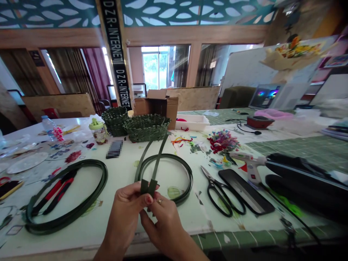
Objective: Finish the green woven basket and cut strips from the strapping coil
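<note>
Both my hands meet at the table's near edge and pinch the ends of two dark green flat strips point(155, 163). My left hand point(127, 206) grips the strip ends from the left, thumb on top. My right hand point(165, 221), with a ring on one finger, pinches them from the right. The strips run away from me over a coiled green strip loop point(187, 177) toward a woven green basket point(146, 127). A second woven basket point(115, 119) stands behind it on the left.
A large green strip coil point(65, 214) with red-handled pliers point(54, 192) lies at left. Black scissors point(220, 192), a black tray point(244, 192) and a white glue gun point(250, 165) lie at right. A cardboard box point(157, 105), a jar point(98, 132) and colourful scraps point(223, 141) sit farther back.
</note>
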A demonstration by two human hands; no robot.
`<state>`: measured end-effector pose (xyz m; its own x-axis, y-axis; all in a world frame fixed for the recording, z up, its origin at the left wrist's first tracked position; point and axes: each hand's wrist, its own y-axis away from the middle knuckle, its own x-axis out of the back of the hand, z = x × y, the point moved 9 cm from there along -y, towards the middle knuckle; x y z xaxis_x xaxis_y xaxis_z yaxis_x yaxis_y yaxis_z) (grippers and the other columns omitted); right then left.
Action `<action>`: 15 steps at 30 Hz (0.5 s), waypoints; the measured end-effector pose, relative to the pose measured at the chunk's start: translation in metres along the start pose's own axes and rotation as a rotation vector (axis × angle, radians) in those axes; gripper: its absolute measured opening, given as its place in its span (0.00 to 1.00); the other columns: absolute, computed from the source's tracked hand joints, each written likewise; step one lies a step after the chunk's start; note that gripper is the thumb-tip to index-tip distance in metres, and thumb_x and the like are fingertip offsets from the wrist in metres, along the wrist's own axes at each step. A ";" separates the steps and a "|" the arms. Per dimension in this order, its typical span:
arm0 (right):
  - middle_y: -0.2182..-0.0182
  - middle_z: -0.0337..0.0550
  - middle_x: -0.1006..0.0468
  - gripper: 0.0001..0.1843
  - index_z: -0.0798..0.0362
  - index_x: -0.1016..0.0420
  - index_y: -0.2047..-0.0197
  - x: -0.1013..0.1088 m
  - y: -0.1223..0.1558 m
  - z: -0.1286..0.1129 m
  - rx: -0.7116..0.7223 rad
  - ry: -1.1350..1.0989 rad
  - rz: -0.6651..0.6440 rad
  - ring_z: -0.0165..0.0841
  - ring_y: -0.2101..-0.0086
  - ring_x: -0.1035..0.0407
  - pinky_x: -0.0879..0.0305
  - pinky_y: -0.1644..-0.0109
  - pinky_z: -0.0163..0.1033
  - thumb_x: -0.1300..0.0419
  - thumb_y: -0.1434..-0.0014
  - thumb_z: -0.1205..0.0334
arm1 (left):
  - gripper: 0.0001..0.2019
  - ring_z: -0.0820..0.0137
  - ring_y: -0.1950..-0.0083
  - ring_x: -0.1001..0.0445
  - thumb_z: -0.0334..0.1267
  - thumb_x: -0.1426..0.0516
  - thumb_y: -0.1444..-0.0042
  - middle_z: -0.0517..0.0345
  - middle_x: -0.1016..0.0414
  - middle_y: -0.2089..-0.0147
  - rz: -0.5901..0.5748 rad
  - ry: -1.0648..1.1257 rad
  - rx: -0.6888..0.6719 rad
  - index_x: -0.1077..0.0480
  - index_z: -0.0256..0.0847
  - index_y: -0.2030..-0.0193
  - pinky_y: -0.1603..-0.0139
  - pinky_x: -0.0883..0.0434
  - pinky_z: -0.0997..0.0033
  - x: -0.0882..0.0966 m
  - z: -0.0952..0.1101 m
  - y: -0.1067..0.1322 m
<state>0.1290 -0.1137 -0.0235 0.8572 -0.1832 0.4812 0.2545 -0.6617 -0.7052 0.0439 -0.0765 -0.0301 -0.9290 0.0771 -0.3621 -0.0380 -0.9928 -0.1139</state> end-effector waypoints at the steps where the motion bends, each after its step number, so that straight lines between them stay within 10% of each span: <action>1: 0.71 0.49 0.25 0.08 0.55 0.29 0.63 0.002 0.000 -0.002 0.012 0.001 0.004 0.35 0.70 0.33 0.38 0.68 0.37 0.48 0.43 0.66 | 0.11 0.67 0.68 0.26 0.39 0.30 0.69 0.54 0.23 0.73 0.014 0.010 -0.002 0.23 0.40 0.77 0.64 0.28 0.70 -0.001 0.000 0.001; 8: 0.75 0.43 0.24 0.08 0.53 0.24 0.65 0.015 0.008 0.016 -0.174 -0.174 0.123 0.32 0.73 0.31 0.36 0.69 0.36 0.45 0.41 0.63 | 0.12 0.62 0.62 0.26 0.46 0.37 0.55 0.50 0.22 0.65 0.016 -0.037 -0.012 0.24 0.38 0.72 0.58 0.28 0.62 -0.001 -0.003 0.002; 15: 0.75 0.44 0.23 0.14 0.56 0.25 0.66 0.027 0.021 0.061 -0.572 -0.601 0.285 0.32 0.76 0.31 0.33 0.75 0.34 0.43 0.42 0.53 | 0.09 0.83 0.80 0.44 0.39 0.41 0.46 0.67 0.38 0.78 0.378 0.348 -0.492 0.35 0.37 0.72 0.80 0.40 0.84 0.076 0.088 0.003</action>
<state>0.1847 -0.0884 -0.0572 0.9856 -0.0896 -0.1432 -0.1307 -0.9416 -0.3104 -0.0591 -0.0816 0.0237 -0.6709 -0.1581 -0.7245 0.5110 -0.8066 -0.2972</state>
